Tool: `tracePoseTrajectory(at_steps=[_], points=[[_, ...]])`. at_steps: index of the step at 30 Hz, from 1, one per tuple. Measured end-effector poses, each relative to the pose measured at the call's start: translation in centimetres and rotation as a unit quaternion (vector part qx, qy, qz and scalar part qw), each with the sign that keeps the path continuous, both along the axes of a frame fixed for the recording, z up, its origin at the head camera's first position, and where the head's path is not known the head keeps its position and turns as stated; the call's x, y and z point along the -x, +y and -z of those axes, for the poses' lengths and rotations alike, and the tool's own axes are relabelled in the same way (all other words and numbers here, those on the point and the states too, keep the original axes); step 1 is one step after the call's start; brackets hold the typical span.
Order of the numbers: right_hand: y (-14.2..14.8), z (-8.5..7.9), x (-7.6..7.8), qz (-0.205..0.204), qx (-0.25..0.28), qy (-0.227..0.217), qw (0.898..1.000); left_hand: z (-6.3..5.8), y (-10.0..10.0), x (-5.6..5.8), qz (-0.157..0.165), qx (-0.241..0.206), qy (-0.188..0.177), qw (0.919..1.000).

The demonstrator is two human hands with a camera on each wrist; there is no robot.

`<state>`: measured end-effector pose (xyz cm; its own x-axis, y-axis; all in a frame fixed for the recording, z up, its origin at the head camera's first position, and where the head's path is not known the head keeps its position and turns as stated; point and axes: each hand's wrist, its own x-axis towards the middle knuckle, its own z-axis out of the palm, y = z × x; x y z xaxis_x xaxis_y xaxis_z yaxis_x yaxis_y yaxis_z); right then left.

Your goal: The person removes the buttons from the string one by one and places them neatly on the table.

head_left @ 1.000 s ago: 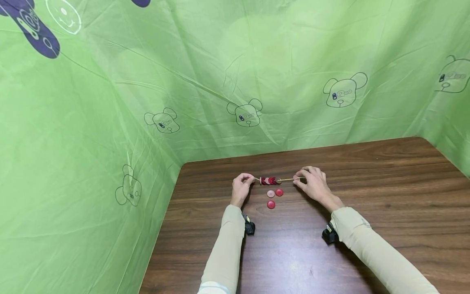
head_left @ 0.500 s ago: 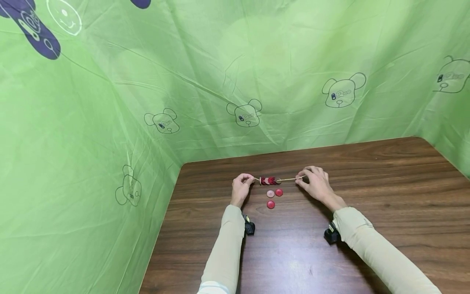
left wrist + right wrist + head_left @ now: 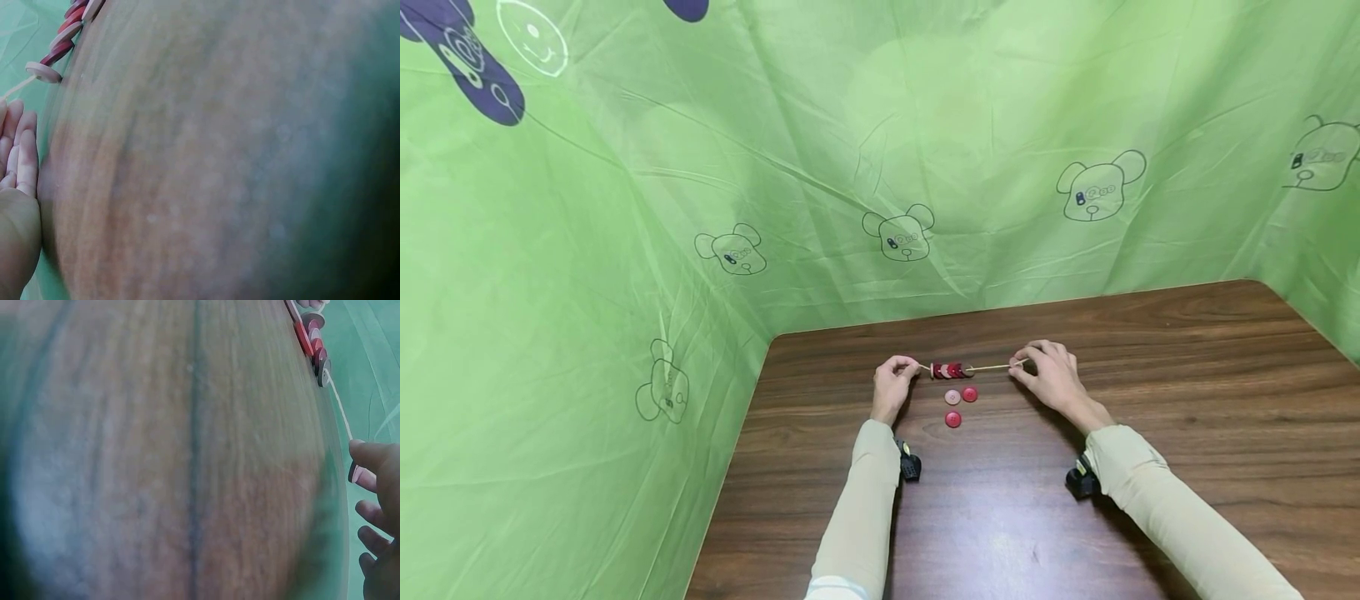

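Note:
A cord [image 3: 988,367] runs between the two hands above the table, with a row of red, pink and dark buttons [image 3: 951,371] threaded on it. The left hand [image 3: 892,388] pinches the cord's left end between thumb and fingers. At the other end, the right hand [image 3: 1052,379] pinches a small button [image 3: 354,472] where the cord reaches the thumb; whether the cord passes through it is hidden. Closer to the person lie a pink button [image 3: 952,397], a red button [image 3: 970,394] and another red button [image 3: 952,419].
The brown wooden table [image 3: 1150,400] reaches to a green cloth wall [image 3: 820,275] printed with bear faces at the back and left. Each wrist wears a black camera, such as the right one [image 3: 1081,481].
My right hand has shifted slightly to the right with the button in its fingertips, and more cord shows left of it. The left hand and the loose buttons stay put.

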<state>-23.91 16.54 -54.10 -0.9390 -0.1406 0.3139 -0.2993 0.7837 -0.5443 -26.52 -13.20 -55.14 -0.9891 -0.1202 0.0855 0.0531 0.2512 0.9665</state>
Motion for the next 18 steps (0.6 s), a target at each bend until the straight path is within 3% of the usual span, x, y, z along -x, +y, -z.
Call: tracePoseTrajectory(at_steps=[18], points=[[0.91,0.19,-0.02,0.014,0.004,-0.002,1.000,0.02,0.00,0.03,0.003,-0.007,0.003,1.0000]])
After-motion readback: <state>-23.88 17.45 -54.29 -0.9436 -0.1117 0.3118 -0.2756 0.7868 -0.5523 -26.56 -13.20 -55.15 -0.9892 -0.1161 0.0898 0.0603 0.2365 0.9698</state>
